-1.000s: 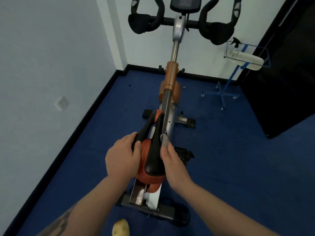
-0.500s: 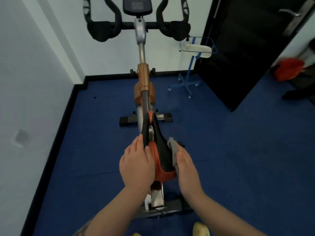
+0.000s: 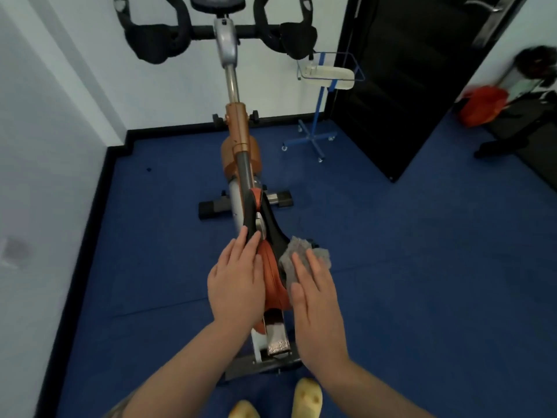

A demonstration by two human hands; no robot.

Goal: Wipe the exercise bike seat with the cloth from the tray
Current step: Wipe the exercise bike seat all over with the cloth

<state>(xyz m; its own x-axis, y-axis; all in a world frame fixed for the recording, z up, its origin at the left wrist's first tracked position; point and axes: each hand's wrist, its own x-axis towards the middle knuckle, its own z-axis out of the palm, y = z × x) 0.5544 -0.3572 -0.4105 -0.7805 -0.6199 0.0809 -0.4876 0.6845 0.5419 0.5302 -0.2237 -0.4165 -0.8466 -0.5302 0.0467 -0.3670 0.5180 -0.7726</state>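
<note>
The black and orange bike seat (image 3: 269, 257) points away from me at the middle of the head view. My left hand (image 3: 236, 285) lies flat over the seat's left side, fingers reaching its narrow nose. My right hand (image 3: 316, 294) presses a grey cloth (image 3: 297, 253) flat against the seat's right side. Part of the cloth sticks out beyond the fingertips. The wire tray (image 3: 330, 72) on a blue wheeled stand sits far right by the wall, holding a pale bottle.
The bike's handlebars (image 3: 221, 31) and post stand ahead near the white wall. A black door (image 3: 401, 86) is open at the right. An orange bag (image 3: 482, 105) lies beyond it. My yellow slippers (image 3: 307, 398) show at the bottom on blue carpet.
My right hand has slid the cloth back along the seat's right side and flattened on it. The left hand stayed on the left side. The head camera turned right.
</note>
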